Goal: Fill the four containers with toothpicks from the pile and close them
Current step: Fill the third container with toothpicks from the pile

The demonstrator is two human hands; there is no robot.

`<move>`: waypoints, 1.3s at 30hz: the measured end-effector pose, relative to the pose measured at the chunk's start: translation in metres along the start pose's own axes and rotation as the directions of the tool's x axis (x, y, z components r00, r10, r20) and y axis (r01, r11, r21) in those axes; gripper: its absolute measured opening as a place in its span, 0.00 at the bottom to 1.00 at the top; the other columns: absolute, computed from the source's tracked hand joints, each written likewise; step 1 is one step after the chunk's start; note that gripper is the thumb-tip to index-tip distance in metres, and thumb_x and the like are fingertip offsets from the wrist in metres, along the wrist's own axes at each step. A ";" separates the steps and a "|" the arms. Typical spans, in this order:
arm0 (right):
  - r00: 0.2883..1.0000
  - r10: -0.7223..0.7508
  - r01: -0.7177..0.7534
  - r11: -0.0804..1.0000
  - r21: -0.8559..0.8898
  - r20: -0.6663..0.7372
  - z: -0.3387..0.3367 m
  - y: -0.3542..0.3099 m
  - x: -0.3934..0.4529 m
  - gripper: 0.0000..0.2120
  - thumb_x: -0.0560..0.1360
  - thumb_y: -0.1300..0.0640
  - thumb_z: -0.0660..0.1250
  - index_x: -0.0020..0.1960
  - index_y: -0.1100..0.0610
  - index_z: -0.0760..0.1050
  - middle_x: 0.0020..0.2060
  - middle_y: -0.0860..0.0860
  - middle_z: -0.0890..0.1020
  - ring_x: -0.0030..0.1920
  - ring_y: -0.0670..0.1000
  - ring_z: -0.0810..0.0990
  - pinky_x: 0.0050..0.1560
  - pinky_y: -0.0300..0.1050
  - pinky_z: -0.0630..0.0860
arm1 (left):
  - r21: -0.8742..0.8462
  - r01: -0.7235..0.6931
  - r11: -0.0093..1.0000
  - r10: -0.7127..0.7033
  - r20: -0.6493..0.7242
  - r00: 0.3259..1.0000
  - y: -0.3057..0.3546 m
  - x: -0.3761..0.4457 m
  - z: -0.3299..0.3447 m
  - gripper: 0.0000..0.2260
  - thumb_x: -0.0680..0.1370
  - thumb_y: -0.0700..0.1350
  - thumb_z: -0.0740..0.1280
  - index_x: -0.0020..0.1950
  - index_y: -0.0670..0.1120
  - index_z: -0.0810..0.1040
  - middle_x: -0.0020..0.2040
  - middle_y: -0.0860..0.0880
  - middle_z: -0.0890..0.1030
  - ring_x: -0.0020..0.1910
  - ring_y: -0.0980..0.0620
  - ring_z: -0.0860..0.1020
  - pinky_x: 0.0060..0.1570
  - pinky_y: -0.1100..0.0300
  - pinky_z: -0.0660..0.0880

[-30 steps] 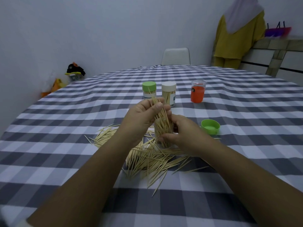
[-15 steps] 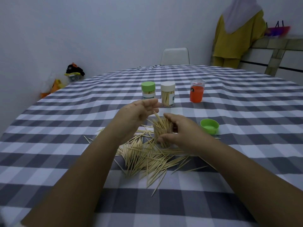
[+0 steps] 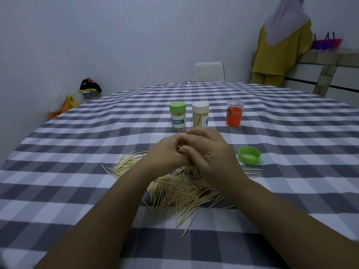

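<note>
Over the toothpick pile (image 3: 174,189), both hands have closed together: left hand (image 3: 165,154) and right hand (image 3: 209,152) now clamp round the container, hidden between them, pressing its toothpicks down. Just right lies the green lid (image 3: 249,158), probably next.

A home, most likely a dining room. Round surface (image 3: 77,144) under a grey-and-white checked cloth, plain white walls. One white chair (image 3: 208,71) pushed in at the far edge. Beyond the far-right edge a person in a yellow garment (image 3: 275,55) stands at a tiled counter (image 3: 326,72) with a purple basket (image 3: 326,43) on top — kitchen-type fittings. On the floor past the far-left edge, against the wall, a heap of bags and oddments (image 3: 85,94) — household clutter, nothing commercial or industrial.
</note>
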State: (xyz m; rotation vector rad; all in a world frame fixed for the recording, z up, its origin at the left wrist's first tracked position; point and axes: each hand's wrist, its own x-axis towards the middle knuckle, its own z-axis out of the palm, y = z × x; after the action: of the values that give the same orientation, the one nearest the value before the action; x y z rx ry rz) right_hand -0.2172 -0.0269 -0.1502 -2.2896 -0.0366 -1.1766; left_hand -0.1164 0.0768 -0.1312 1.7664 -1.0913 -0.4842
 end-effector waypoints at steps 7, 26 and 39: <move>0.990 0.141 -0.141 0.988 -0.061 -0.017 0.003 0.003 0.007 0.08 0.73 0.63 0.69 0.50 0.57 0.83 0.43 0.47 0.77 0.48 0.47 0.73 0.49 0.25 0.65 | -0.055 -0.038 0.998 0.037 -0.018 0.999 0.002 -0.001 0.007 0.18 0.71 0.28 0.69 0.52 0.49 0.79 0.45 0.45 0.84 0.46 0.51 0.83 0.48 0.60 0.80; 0.929 0.362 -0.369 0.916 0.159 0.072 -0.006 0.006 0.003 0.10 0.71 0.55 0.72 0.50 0.47 0.74 0.47 0.46 0.79 0.47 0.40 0.76 0.41 0.25 0.68 | -0.044 -0.042 0.998 0.039 -0.062 0.997 -0.009 0.004 0.009 0.31 0.71 0.32 0.72 0.71 0.50 0.70 0.49 0.53 0.83 0.49 0.55 0.82 0.53 0.53 0.80; 0.925 0.380 -0.379 0.922 0.074 -0.001 -0.006 0.017 0.002 0.15 0.78 0.55 0.63 0.63 0.54 0.76 0.54 0.48 0.74 0.59 0.47 0.71 0.58 0.37 0.70 | 0.090 -0.051 0.995 0.057 -0.065 0.996 -0.009 0.004 0.009 0.37 0.64 0.52 0.76 0.72 0.52 0.69 0.41 0.55 0.81 0.41 0.57 0.79 0.50 0.60 0.78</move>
State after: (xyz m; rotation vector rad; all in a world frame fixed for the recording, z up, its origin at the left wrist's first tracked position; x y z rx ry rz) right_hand -0.2162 -0.0442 -0.1541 -2.0993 0.3511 -0.9714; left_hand -0.1167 0.0695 -0.1427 1.8118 -1.1247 -0.3454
